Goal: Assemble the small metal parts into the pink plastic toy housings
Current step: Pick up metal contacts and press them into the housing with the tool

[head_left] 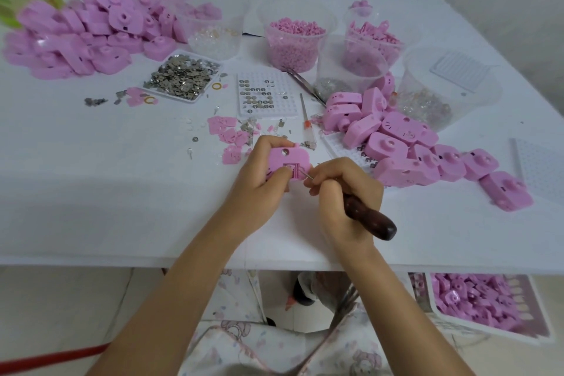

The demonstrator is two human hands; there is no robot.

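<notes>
My left hand (259,174) grips a pink toy housing (288,159) just above the table, its open back facing me, a round metal part near its top. My right hand (341,189) holds a tool with a dark wooden handle (370,217); its thin metal tip (303,174) touches the small square compartment of the housing. A tray of loose metal parts (181,76) lies at the back left. A white grid tray (265,94) with round metal pieces in it sits behind my hands.
Piles of pink housings lie at the far left (88,30) and at the right (412,146). Clear tubs hold pink pieces (293,40) and clear beads (213,36). A red-handled tool (306,122) and small pink plates (225,131) lie mid-table. A box of housings (476,302) stands below.
</notes>
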